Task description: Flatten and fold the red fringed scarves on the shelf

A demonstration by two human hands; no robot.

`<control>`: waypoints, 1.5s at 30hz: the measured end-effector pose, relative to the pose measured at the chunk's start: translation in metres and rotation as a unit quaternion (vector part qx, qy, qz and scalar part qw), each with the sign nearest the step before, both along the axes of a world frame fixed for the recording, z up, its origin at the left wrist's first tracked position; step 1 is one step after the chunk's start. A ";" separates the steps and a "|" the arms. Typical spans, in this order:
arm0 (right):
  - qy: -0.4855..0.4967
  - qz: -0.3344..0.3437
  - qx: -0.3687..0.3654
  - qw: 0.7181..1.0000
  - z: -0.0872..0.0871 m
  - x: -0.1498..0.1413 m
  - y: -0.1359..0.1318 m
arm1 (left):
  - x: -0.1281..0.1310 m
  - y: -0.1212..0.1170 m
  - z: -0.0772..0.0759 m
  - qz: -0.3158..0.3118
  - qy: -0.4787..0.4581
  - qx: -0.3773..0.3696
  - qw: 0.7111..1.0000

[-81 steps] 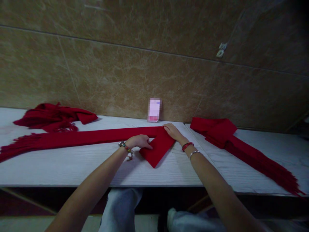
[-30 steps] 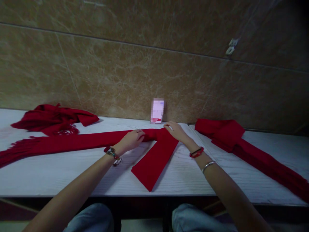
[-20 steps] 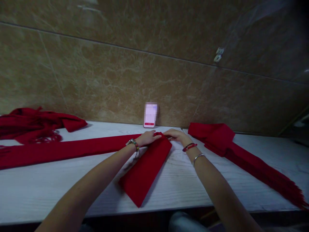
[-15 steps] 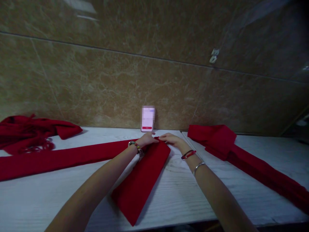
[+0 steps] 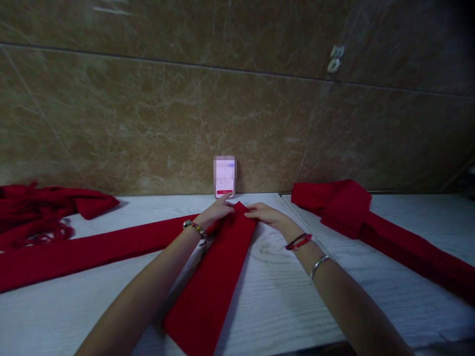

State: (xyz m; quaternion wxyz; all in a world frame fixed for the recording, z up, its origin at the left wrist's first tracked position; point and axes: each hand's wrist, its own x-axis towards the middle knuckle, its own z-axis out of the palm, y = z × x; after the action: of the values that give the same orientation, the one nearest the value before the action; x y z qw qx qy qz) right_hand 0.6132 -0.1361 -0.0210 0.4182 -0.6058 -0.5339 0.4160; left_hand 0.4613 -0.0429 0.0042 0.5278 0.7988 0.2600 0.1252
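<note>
A long red scarf (image 5: 211, 277) lies on the white tabletop, bent at a pointed fold near the wall. One length runs off to the left and the other comes down towards me. At the left side of the fold is my left hand (image 5: 215, 212), its fingers closed on the cloth and the index finger sticking out towards the phone. My right hand (image 5: 265, 213) pinches the right edge of the fold between thumb and fingers. Under the left hand, part of the cloth is hidden.
A phone (image 5: 224, 178) leans upright against the brown tiled wall (image 5: 166, 128). Fringed red cloth (image 5: 55, 205) lies bunched at left. Another folded red scarf (image 5: 345, 210) stretches to the right edge. The white tabletop (image 5: 289, 296) has a seam right of centre.
My hands have drawn slightly apart at the fold, and the left index finger now extends forward. The fold point looks narrower and shows more between the hands. The camera view has shifted a little.
</note>
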 end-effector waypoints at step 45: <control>-0.570 0.044 0.045 0.819 -0.012 -0.056 -0.010 | -0.152 0.011 -0.030 -0.034 0.255 0.533 0.806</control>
State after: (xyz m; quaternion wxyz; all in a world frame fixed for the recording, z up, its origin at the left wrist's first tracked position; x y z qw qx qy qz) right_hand 0.5573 -0.1463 -0.0328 0.0473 -0.6907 -0.7215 -0.0103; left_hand 0.3093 -0.0317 -0.0257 -0.0630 0.9660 0.2501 0.0179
